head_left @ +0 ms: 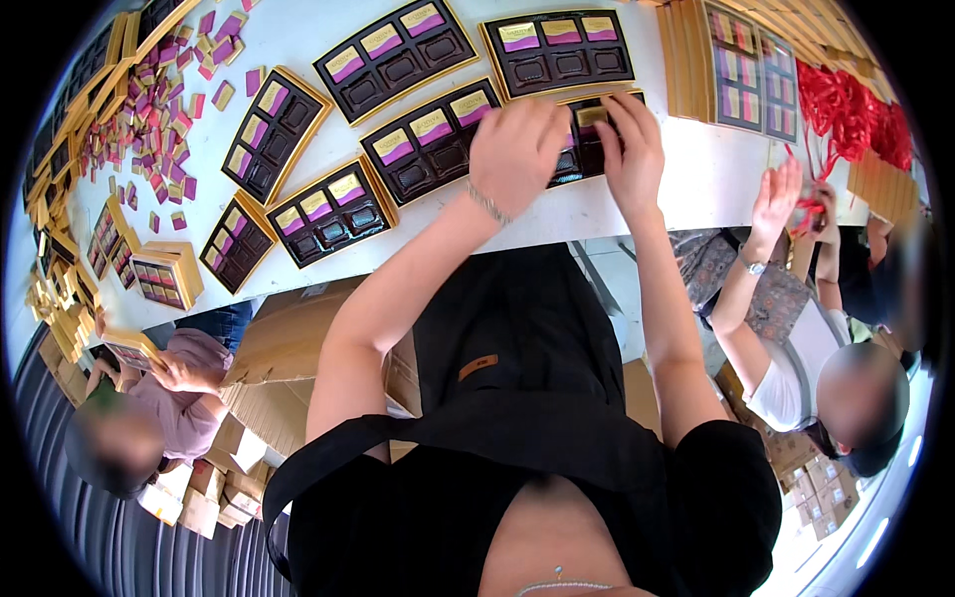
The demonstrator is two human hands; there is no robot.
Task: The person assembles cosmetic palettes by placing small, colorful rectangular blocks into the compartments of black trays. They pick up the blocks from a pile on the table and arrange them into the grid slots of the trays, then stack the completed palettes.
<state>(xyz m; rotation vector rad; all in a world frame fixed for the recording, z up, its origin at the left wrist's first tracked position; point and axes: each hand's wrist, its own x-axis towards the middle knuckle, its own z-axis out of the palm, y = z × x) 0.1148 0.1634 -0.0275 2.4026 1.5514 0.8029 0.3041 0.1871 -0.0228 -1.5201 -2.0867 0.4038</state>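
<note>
Over a gold-edged box with a dark tray point(589, 157), both my hands work near the table's front edge. My left hand point(519, 149) is bent with its fingers together over the box's left part; what they hold, if anything, is hidden. My right hand point(634, 149) is at the box's right side, thumb and fingers apart, beside a gold-topped wrapped chocolate point(590, 117). Left of my hands lies another chocolate box point(428, 144), its upper row holding gold-and-purple pieces and its lower row bare. A similar box point(557, 55) sits just behind.
More half-filled boxes point(333, 214) spread leftward. Loose wrapped chocolates point(164, 119) are heaped at the far left. Stacked boxes point(686, 60) and red ribbon point(846, 109) stand at right. A cardboard carton point(284, 348) is below the table edge. Co-workers sit left point(174, 388) and right point(786, 348).
</note>
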